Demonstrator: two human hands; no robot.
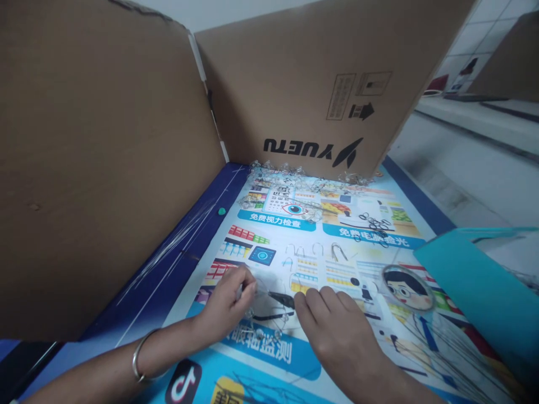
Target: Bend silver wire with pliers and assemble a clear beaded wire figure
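Observation:
My left hand [231,300] is closed in a pinch on a thin wire, hard to see against the printed sheet. A short way to its right, my right hand [337,325] is wrapped round a pair of pliers [281,299]. The dark jaws point left towards the left fingertips and meet the wire there; the handles are hidden in the palm. Below and between the hands hangs or lies a loop of clear beads [275,335] on wire. Just beyond the hands lie several bent U-shaped wire pieces [338,252].
Cardboard panels [295,73] stand at the left and back. Clear beaded wire pieces [286,170] lie along the back panel, dark wire loops [374,223] nearer. Straight wires [168,247] lie at left, more [467,365] at front right. A turquoise box [475,280] stands at right.

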